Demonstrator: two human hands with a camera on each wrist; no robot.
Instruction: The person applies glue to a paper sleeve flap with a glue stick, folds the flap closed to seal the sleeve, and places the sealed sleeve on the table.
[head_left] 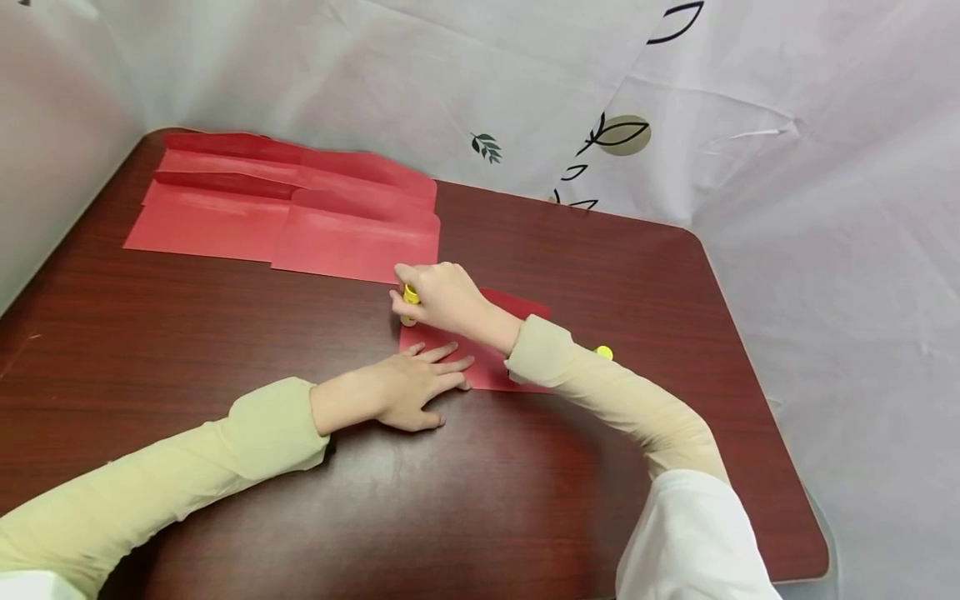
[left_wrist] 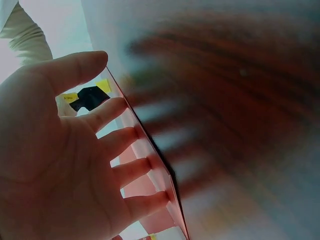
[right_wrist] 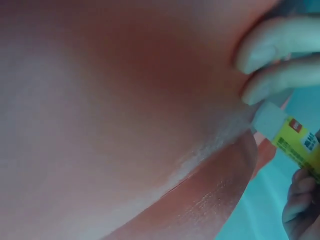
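A red paper envelope (head_left: 491,367) lies on the table with its flap turned to the far side. My left hand (head_left: 420,387) rests on its near left part, fingers spread and straight. In the left wrist view the fingertips (left_wrist: 132,132) touch the envelope's surface (left_wrist: 159,176). At the envelope's left end, my right hand (head_left: 450,300) grips a yellow glue stick (head_left: 409,302), its white end down. The right wrist view has the glue stick (right_wrist: 297,140) tilted against the paper at the flap's fold, where a whitish streak of glue (right_wrist: 200,155) runs along.
Several red envelopes (head_left: 352,242) lie in overlapping rows at the back left, flaps raised. A small yellow round-topped thing (head_left: 603,352) stands behind the right forearm, partly hidden. White patterned cloth (head_left: 525,100) hangs along the far edge of the dark brown table (head_left: 480,508).
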